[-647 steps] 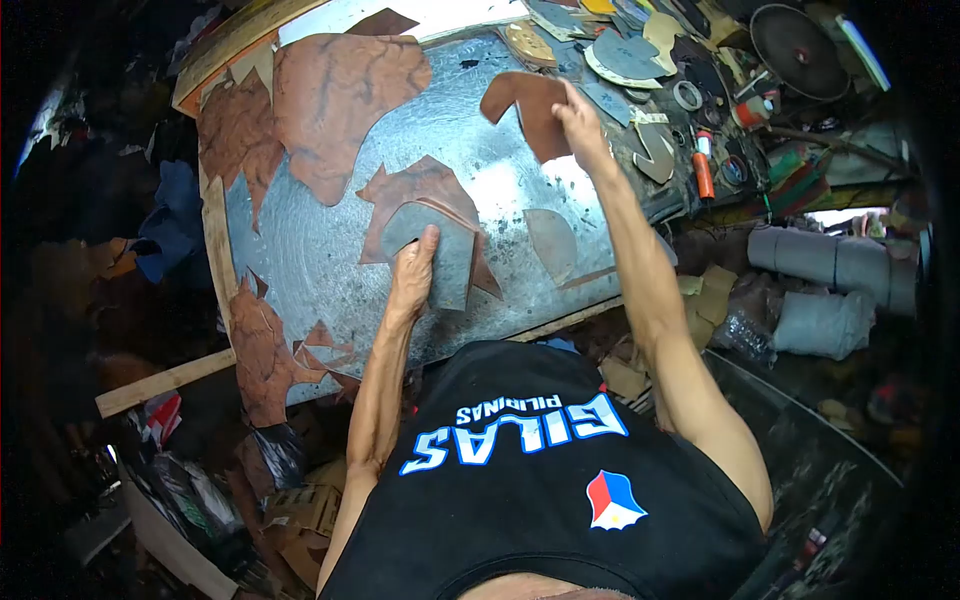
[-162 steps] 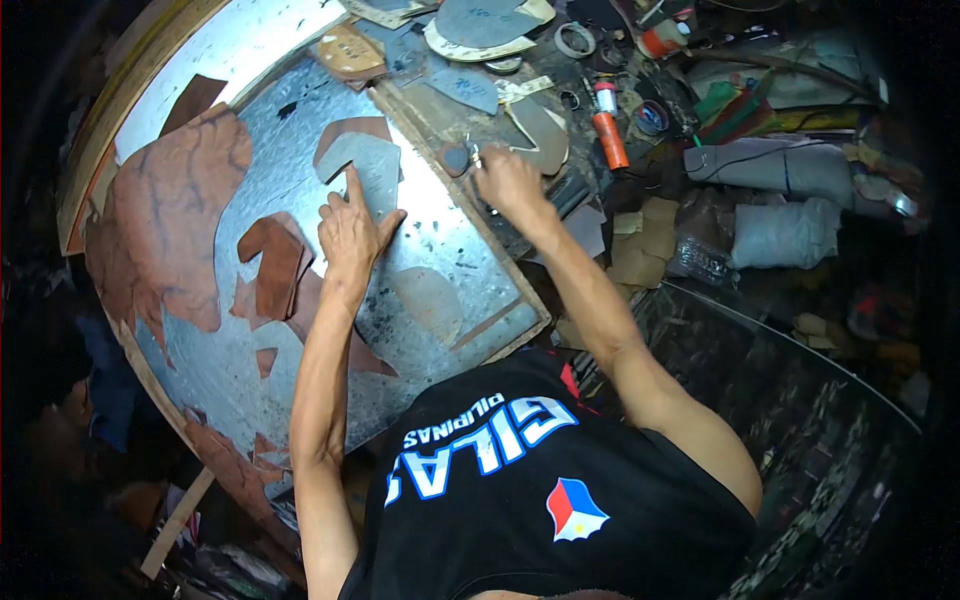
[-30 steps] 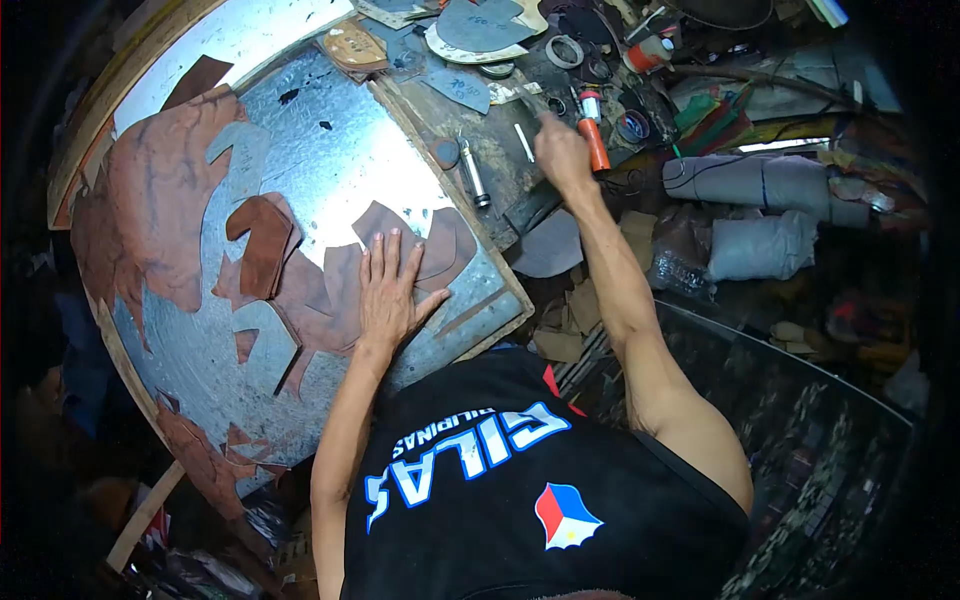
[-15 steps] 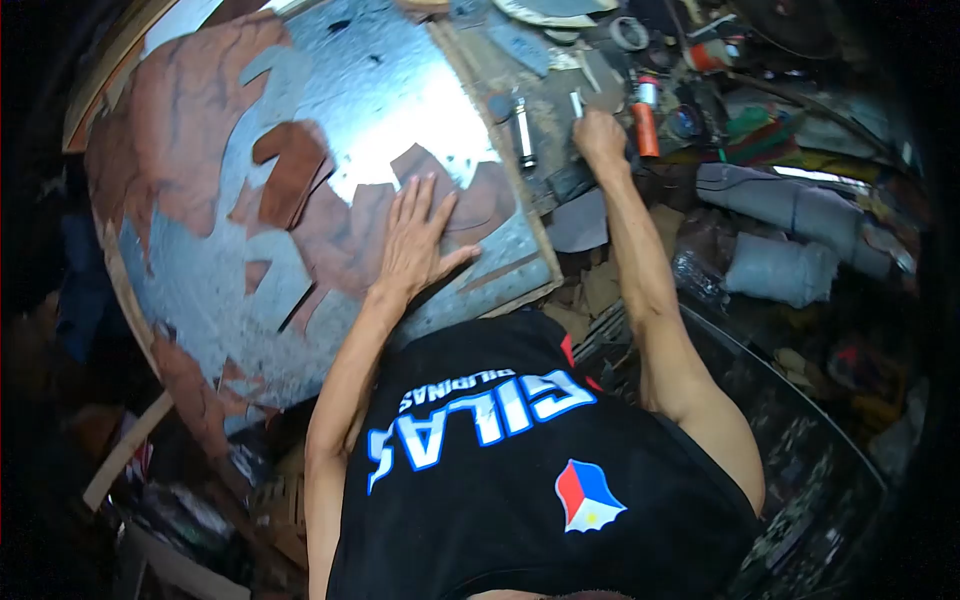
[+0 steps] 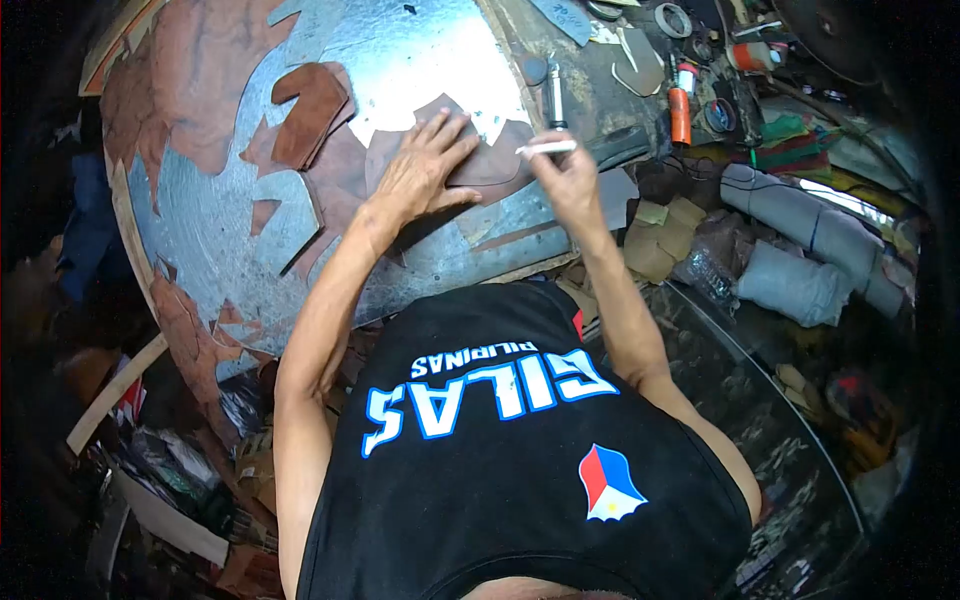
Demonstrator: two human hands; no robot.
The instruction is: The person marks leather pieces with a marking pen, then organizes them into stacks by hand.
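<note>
Spread flat, my left hand [image 5: 425, 170] presses on brown leather [image 5: 335, 225] that lies on a shiny metal-topped board [image 5: 200, 260]. My right hand [image 5: 568, 185] pinches a white pen [image 5: 547, 148] above the board's right edge, its tip pointing left near the leather. Left of my left hand are a stack of dark brown cut leather pieces [image 5: 312, 115] and a grey hook-shaped piece [image 5: 288, 222]. Behind my right hand lies a silver and black tool [image 5: 556, 95].
Beyond the board's right edge, an orange tube [image 5: 680, 115], a tape roll [image 5: 673, 20] and a round dark tin [image 5: 719, 115] lie on the cluttered bench. Wrapped grey rolls [image 5: 795, 282] are at the right. A larger leather sheet [image 5: 205, 75] covers the board's far left.
My right hand has come from the bench at the right toward the leather, bringing the white pen. My left hand still rests on the leather. The view has shifted slightly.
</note>
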